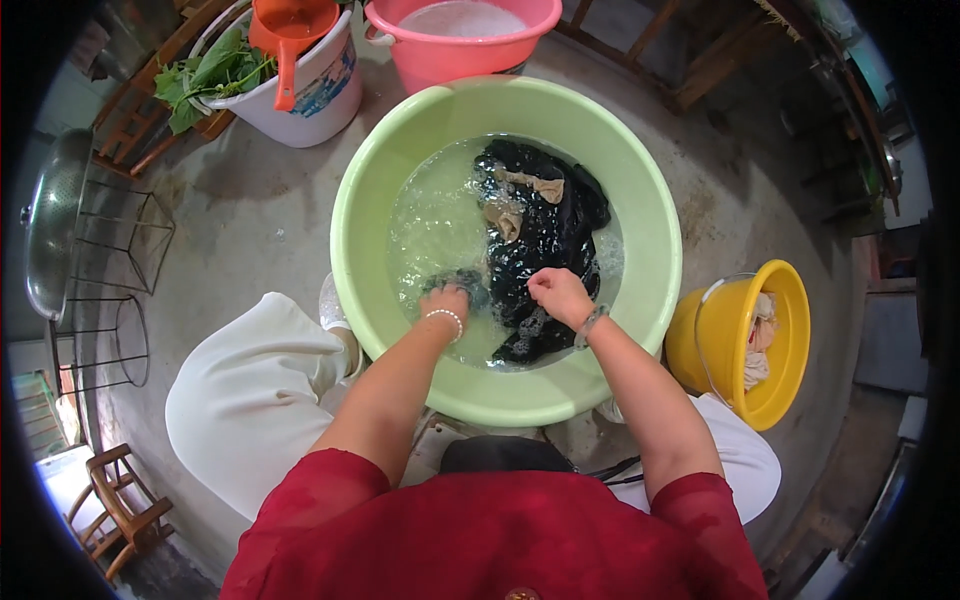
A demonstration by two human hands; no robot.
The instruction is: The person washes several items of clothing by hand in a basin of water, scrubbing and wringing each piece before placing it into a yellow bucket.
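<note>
A large light-green plastic basin [360,180] of water stands between my knees. My left hand [448,298], with a white bead bracelet at the wrist, is partly in the water, its fingers closed over a small dark cloth [474,283]. My right hand [559,296], wearing a translucent bangle, has its fingers curled together just over a soaked black garment [536,247]; nothing shows in them. The garment fills the basin's right half, partly above the water. Two tan cloth pieces lie on it: a strip [551,187] and a rolled piece [510,225].
A yellow bucket [690,337] holding light cloths tilts beside the basin at right. Beyond the basin stand a pink bucket [457,56] of sudsy water and a white bucket [330,97] with leafy greens and an orange dipper [285,75]. Metal racks [112,244] and a wooden chair [124,499] are left.
</note>
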